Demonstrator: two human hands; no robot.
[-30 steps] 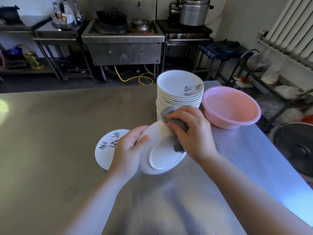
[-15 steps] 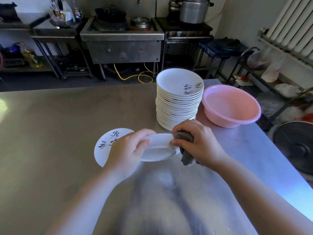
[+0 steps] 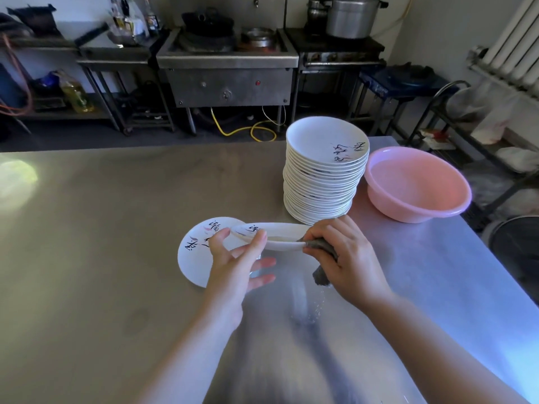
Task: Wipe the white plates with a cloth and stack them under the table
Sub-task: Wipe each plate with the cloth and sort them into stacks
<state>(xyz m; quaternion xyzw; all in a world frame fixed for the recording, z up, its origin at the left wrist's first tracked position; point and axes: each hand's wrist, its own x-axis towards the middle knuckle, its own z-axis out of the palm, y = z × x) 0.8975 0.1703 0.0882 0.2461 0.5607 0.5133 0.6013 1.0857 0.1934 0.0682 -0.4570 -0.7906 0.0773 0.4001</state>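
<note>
The plate [image 3: 269, 236] you hold is level above the worktop [image 3: 116, 214], near its right half. It looks like glazed ware or melamine: stiff, smooth, light, and probably slippery while wet, so take it by the rim. Your left hand [image 3: 233, 258] pinches the near-left rim with the thumb on top and the fingers spread beneath. Your right hand [image 3: 344, 258] grips the damp grey cloth [image 3: 320, 258], soft and bunched, against the right rim; drops fall from it. A second plate [image 3: 195, 252] lies flat just left. The tall stack [image 3: 323, 173] stands behind, towards the far right corner, beside a pink plastic basin [image 3: 417, 185]. Judged chip-prone if knocked.
</note>
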